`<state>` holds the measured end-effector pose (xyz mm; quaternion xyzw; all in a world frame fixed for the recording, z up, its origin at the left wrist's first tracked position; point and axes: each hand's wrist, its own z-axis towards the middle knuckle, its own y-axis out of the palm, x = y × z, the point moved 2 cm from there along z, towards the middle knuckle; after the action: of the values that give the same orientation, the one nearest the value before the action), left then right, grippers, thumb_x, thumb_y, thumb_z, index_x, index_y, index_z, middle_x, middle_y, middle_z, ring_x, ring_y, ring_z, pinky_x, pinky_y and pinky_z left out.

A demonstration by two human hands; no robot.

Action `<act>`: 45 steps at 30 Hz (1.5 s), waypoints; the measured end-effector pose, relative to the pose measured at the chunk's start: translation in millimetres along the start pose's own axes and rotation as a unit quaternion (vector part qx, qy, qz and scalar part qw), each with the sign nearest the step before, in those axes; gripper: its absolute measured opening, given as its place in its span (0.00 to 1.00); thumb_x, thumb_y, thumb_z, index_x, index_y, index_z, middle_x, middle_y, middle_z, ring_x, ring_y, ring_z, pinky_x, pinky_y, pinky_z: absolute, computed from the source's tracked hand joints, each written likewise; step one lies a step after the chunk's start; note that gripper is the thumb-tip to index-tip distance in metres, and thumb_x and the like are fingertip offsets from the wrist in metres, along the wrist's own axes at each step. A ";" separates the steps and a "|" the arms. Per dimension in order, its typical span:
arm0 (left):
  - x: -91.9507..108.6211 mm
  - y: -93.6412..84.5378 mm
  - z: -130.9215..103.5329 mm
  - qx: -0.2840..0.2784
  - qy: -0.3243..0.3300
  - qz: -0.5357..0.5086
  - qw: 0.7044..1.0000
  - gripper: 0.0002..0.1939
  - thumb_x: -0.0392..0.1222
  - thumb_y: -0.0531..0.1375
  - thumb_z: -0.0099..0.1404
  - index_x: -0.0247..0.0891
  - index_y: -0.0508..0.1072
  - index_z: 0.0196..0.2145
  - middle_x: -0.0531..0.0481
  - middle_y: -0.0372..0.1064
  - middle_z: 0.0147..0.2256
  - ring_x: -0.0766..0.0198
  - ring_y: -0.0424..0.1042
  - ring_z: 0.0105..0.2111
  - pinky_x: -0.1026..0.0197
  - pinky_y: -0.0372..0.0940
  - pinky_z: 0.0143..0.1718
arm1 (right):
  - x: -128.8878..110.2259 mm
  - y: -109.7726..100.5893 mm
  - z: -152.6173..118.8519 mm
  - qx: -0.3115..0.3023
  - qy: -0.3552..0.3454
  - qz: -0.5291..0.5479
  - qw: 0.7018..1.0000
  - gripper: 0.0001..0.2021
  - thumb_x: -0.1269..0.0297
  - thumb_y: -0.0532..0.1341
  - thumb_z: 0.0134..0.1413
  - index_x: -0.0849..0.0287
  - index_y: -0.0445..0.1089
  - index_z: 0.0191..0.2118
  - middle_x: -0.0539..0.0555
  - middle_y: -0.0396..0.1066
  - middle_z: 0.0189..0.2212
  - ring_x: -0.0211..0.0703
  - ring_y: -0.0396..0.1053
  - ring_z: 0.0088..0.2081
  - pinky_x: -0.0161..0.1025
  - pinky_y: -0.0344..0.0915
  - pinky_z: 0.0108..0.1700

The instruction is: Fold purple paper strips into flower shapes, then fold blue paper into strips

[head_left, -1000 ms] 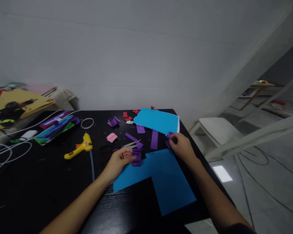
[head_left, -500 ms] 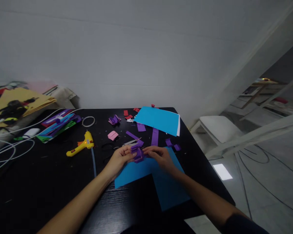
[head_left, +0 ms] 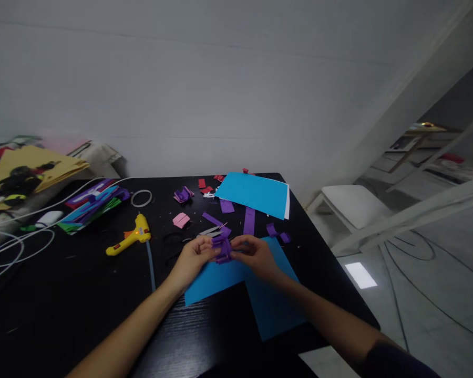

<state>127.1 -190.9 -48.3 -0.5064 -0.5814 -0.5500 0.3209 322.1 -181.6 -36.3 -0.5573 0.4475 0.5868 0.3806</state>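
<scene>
Between my two hands is a small folded purple paper piece (head_left: 222,251), held above a blue paper sheet (head_left: 274,307). My left hand (head_left: 199,255) pinches its left side with thumb and fingers. The fingertips of my right hand (head_left: 254,255) close on its right edge. Just beyond my left fingers lie scissors (head_left: 209,231), their blades showing and the handles dim against the black tabletop. A pink folded paper piece (head_left: 181,220) and a finished-looking purple and pink folded piece (head_left: 183,195) lie farther back.
A yellow glue gun (head_left: 131,237) with a glue stick lies left of my hands. Behind are a blue sheet stack (head_left: 254,194), purple strips (head_left: 249,220) and red scraps (head_left: 206,189). Colored sheets (head_left: 92,205), white cables and a tape ring (head_left: 141,198) occupy the left. A white chair (head_left: 355,206) stands right.
My right fingers have shifted and now grip the right edge of the purple paper piece, which has turned slightly. My left hand keeps its pinch.
</scene>
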 end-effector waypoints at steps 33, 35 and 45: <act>8.5 6.2 -3.6 -0.027 0.022 0.041 0.999 0.17 0.41 0.75 0.50 0.35 0.76 0.35 0.53 0.73 0.27 0.66 0.71 0.25 0.64 0.67 0.29 | -12.6 -12.9 7.6 0.009 -0.063 -0.193 0.979 0.07 0.62 0.66 0.55 0.56 0.76 0.39 0.53 0.79 0.35 0.45 0.77 0.37 0.43 0.74 0.42; 8.1 6.7 -3.5 -0.034 0.024 0.047 0.998 0.17 0.41 0.75 0.51 0.35 0.76 0.35 0.53 0.73 0.26 0.66 0.71 0.25 0.64 0.66 0.29 | -10.0 -7.9 5.0 0.015 -0.054 -0.176 0.983 0.07 0.63 0.67 0.54 0.56 0.76 0.39 0.53 0.79 0.35 0.45 0.77 0.38 0.43 0.74 0.43; 1.4 2.7 -0.1 -0.024 0.041 0.076 0.996 0.16 0.43 0.74 0.51 0.34 0.76 0.33 0.50 0.77 0.29 0.63 0.75 0.28 0.61 0.69 0.35 | -8.3 -0.9 1.9 -0.002 0.011 -0.029 1.000 0.12 0.57 0.72 0.49 0.57 0.75 0.38 0.52 0.79 0.31 0.47 0.79 0.35 0.45 0.77 0.40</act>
<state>129.2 -191.0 -46.1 -0.5336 -0.5143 -0.5582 0.3731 323.1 -179.1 -28.2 -0.5773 0.4344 0.5698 0.3916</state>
